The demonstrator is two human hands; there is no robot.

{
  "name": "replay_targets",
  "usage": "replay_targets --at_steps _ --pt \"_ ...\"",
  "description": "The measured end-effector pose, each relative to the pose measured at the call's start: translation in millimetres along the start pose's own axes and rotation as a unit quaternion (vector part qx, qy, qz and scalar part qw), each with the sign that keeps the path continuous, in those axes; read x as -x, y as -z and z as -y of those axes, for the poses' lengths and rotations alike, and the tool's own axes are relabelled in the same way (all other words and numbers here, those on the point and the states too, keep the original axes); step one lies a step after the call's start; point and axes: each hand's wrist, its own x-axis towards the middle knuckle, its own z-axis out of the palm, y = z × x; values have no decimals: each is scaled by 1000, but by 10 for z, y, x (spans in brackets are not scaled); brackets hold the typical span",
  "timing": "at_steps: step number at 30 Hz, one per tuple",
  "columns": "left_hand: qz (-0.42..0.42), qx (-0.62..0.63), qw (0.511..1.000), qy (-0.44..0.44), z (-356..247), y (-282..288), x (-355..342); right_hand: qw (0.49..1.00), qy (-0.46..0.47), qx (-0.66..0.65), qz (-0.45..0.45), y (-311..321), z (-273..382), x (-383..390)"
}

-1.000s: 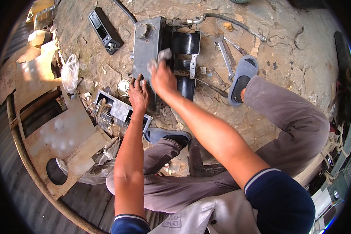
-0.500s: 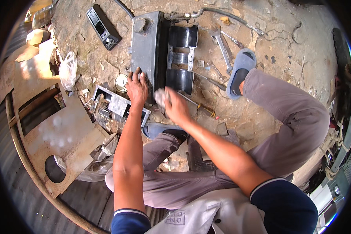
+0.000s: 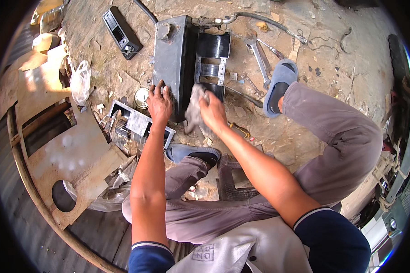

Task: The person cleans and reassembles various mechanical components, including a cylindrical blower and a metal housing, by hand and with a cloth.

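A black box-shaped metal housing (image 3: 172, 54) lies on the ground in front of me. Along its right side sit black curved shells (image 3: 214, 44) with a silver bracket (image 3: 222, 70) beside them. My left hand (image 3: 160, 104) rests on the housing's near left corner, its fingers laid out and holding nothing. In my right hand (image 3: 214, 113) is a crumpled grey rag (image 3: 195, 105). The rag, slightly blurred, lies against the right side of the housing by the nearest shell and hides part of both.
Left of the housing lie an open metal casing (image 3: 143, 125) with a ribbed cylinder, a round tin (image 3: 141, 98) and a black rectangular panel (image 3: 121, 32). Wrenches (image 3: 258, 61) lie to the right, near my sandal (image 3: 281, 86). A hose (image 3: 269, 19) curves along the back. Cut sheets (image 3: 73, 154) stand at left.
My right hand has moved the rag up and slightly right along the housing's side, so it now covers part of the nearest shell. My left hand stays in place.
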Motion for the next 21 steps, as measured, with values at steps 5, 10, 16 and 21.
replay_targets --at_steps 5,10,16,21 --pt "-14 -9 1000 -10 -49 -3 33 996 -52 41 64 -781 -419 394" --pt "4 12 1000 2 40 -22 -63 918 -93 193 334 -477 -669 627" --pt "3 5 1000 16 -41 5 25 990 -36 103 94 -55 -177 296" --pt "5 -9 1000 12 -32 23 30 956 -63 211 193 -514 -538 534"
